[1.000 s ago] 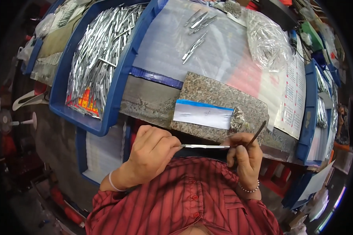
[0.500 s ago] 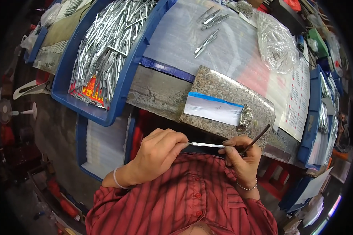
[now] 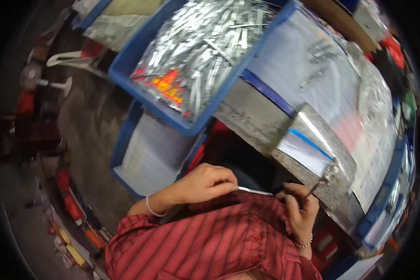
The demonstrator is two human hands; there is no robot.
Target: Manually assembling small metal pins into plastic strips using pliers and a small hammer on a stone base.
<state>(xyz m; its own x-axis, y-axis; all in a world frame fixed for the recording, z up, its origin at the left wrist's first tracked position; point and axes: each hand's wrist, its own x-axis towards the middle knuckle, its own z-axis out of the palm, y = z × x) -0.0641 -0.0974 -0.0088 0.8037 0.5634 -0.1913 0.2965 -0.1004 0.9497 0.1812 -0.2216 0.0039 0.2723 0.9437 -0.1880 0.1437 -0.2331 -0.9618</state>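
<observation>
My left hand [image 3: 210, 183] is closed, its fingertips pinching one end of a slim silver metal piece [image 3: 255, 191]. The piece lies level in front of my shirt and reaches across to the fingers of my right hand [image 3: 302, 207]. My right hand is closed too, with a thin dark stick-like tool [image 3: 314, 187] poking out past its fingers. Blur hides whether the right fingertips also grip the metal piece. Just beyond that hand, a stone slab [image 3: 347, 161] carries a white pad with a blue edge [image 3: 305, 150] and a small shiny heap [image 3: 330, 171].
A blue bin [image 3: 156, 109] full of slim silver pieces stands at the upper middle, above a lower blue tray [image 3: 149, 149]. Several loose pieces [image 3: 319, 51] lie on the covered worktop [image 3: 284, 60]. A clear plastic bag [image 3: 375, 93] and more blue trays [image 3: 382, 210] are at right.
The view has swung left, so the bin and worktop appear farther right and tilted, and the picture is blurred. Both hands stay at the metal piece, the dark tool still in my right hand.
</observation>
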